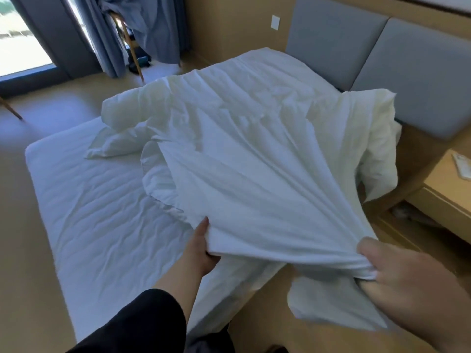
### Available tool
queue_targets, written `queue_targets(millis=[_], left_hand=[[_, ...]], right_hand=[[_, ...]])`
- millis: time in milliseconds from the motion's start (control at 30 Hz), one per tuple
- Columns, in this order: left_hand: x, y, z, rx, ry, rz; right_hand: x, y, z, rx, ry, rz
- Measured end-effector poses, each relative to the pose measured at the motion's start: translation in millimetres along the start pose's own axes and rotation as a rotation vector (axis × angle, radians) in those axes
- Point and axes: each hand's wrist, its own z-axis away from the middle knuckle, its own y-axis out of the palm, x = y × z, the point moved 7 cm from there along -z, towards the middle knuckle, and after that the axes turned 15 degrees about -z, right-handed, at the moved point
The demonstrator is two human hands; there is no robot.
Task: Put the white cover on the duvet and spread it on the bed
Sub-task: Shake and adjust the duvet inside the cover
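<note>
Both the left hand (204, 247) and right hand (397, 273) grip the white cover (254, 189), draped over the bed (84, 200) beside a nightstand (443, 189).

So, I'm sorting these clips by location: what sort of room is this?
Probably a hotel bedroom: a bed with a white fitted sheet, grey padded headboard panels on a wood-panelled wall, and a light wooden bedside table. Blue-grey curtains hang by a large window.
</note>
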Motion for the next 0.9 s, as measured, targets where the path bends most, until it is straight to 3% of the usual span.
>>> queue_targets(millis=[167,267,333,400,467,533,633,733,833,900], left_hand=[[13,-25,-33,-0.025,-0.178,-0.118],[-5,-40,-59,-0.003,-0.187,-0.182],[-52,-38,-56,0.039,-0.047,-0.236],[-131,-28,-30,0.178,0.229,-0.087],[-206,-24,10,0.383,0.505,0.053],[-240,-34,42,0.485,0.611,0.005],[-224,-66,53,0.479,0.577,-0.114],[-164,-117,45,0.327,0.413,-0.198],[-108,-159,62,0.224,0.282,-0.256],[-94,-175,90,0.203,0.29,-0.252]], right_hand=[[19,45,26,0.039,0.112,0.134],[46,36,39,-0.217,-0.06,-0.001],[51,38,44,-0.224,-0.004,0.045],[38,45,50,-0.228,0.201,0.002],[31,61,50,-0.148,0.329,-0.048],[36,88,46,-0.031,0.364,-0.033],[47,136,48,0.075,0.355,-0.005],[29,183,56,0.047,0.308,0.003],[24,228,72,0.27,0.342,0.07],[29,244,80,0.305,0.334,0.032]])
